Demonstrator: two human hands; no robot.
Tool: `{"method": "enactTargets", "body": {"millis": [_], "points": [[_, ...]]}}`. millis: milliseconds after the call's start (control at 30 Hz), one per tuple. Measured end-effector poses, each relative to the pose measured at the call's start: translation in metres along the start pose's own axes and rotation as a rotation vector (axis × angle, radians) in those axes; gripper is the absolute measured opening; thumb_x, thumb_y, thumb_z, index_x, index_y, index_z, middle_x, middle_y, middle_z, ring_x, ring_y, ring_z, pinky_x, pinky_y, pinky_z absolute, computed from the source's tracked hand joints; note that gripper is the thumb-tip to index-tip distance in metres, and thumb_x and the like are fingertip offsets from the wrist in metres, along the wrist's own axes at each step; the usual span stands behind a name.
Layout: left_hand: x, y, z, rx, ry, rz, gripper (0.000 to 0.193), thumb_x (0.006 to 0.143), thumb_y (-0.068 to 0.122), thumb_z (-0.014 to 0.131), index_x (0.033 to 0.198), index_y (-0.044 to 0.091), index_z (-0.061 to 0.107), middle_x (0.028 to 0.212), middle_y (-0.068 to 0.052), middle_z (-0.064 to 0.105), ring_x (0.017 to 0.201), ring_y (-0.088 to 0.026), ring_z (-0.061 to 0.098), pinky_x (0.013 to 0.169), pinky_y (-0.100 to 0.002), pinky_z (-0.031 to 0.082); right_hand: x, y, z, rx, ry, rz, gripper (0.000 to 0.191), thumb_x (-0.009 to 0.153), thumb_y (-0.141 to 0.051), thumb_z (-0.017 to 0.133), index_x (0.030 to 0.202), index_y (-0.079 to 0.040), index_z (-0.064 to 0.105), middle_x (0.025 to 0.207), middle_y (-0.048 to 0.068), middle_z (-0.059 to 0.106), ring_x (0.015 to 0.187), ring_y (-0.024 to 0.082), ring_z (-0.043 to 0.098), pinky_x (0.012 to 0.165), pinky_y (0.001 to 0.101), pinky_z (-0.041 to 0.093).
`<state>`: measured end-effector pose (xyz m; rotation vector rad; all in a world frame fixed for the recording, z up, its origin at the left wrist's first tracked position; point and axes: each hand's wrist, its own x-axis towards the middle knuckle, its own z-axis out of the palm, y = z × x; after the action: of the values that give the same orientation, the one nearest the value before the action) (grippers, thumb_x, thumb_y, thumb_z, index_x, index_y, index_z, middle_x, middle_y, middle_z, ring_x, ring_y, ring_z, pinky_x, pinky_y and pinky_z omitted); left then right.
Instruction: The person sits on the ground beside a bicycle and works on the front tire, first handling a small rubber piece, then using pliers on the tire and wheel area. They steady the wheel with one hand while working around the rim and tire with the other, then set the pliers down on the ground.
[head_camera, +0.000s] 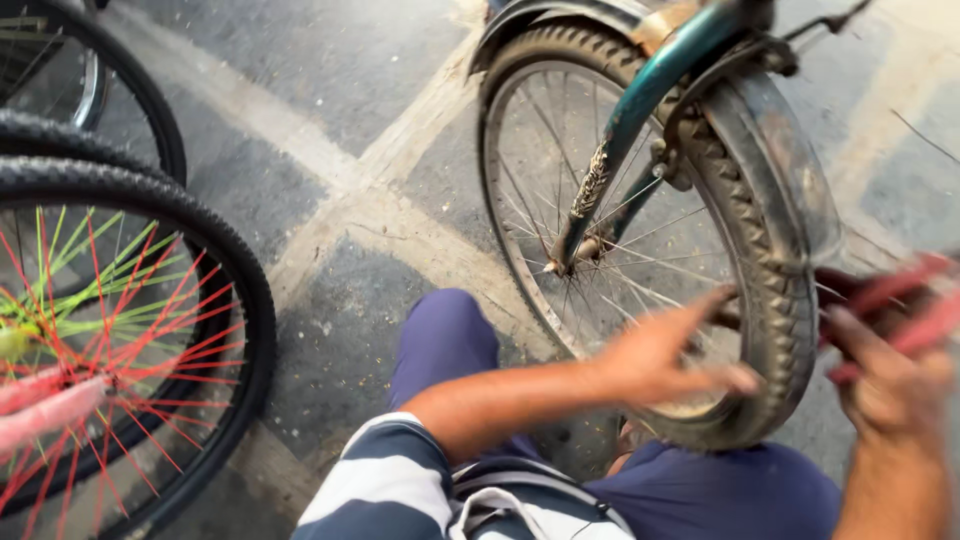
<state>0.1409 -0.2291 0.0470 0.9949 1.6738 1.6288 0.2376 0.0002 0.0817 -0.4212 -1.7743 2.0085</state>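
Note:
A bicycle wheel (770, 300) with a worn knobby tyre, thin spokes and a dull mudguard (800, 170) stands in front of me, held by a teal fork (650, 90). My left hand (670, 355) reaches across to the tyre's near side, fingers spread, thumb up by the rim, blurred by motion. My right hand (885, 385) is just right of the tyre and grips a red tool (905, 300) with red handles, also blurred. My knees in blue trousers sit below the wheel.
At the left stands another bicycle wheel (130, 330) with red and green spoke covers, and a third wheel (100, 90) behind it. The ground is grey paving with pale joint lines (400, 210).

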Motion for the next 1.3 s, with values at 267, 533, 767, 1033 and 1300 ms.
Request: {"method": "enactTargets", "body": {"millis": [267,533,767,1033,1300], "points": [[0.041,-0.094,-0.216,-0.560,1.206,-0.199,0.048,0.099,0.053,0.056,0.108,0.007,0.055,0.085,-0.001,0.052,0.074,-0.014,0.046,0.064,-0.032,0.040,-0.041,0.035,0.033,-0.207,0.458,-0.529,0.063,0.104,0.016,0.060,0.152,-0.003,0.024,0.132,0.013,0.048,0.113,0.024,0.058,0.102,0.0393,0.053],[0.079,-0.076,-0.265,-1.138,0.843,-0.450,0.101,0.074,0.092,0.027,0.121,0.006,0.053,0.102,-0.018,0.070,0.086,-0.031,0.070,0.071,-0.039,0.052,0.023,0.075,-0.007,-0.505,0.618,-0.588,0.061,0.103,0.014,0.058,0.154,-0.002,0.030,0.131,0.010,0.048,0.111,0.020,0.060,0.098,0.0349,0.056],[0.092,-0.074,-0.256,-0.989,1.091,-0.477,0.091,0.084,0.099,0.031,0.077,0.010,0.048,0.059,-0.007,0.049,0.049,-0.021,0.043,0.044,-0.035,0.031,0.019,0.059,0.011,-0.772,0.680,-0.501,0.046,0.102,0.007,0.068,0.136,-0.002,0.038,0.119,0.008,0.052,0.101,0.018,0.059,0.095,0.0349,0.051],[0.108,-0.094,-0.251,-0.502,1.407,-0.470,0.098,0.091,0.090,0.026,0.060,-0.001,0.047,0.063,-0.010,0.058,0.054,-0.022,0.046,0.054,-0.039,0.045,0.021,0.042,0.043,-0.632,0.748,-0.533,0.047,0.104,0.003,0.075,0.134,-0.003,0.040,0.119,0.006,0.052,0.104,0.019,0.060,0.097,0.0381,0.054],[0.072,-0.082,-0.256,-0.947,1.008,-0.377,0.094,0.094,0.084,0.027,0.100,-0.003,0.062,0.089,-0.021,0.067,0.081,-0.039,0.061,0.078,-0.049,0.046,0.023,0.032,0.048,-0.887,0.837,-0.429,0.050,0.109,-0.005,0.080,0.139,-0.004,0.040,0.109,0.013,0.065,0.102,0.025,0.065,0.100,0.0440,0.050]]}}
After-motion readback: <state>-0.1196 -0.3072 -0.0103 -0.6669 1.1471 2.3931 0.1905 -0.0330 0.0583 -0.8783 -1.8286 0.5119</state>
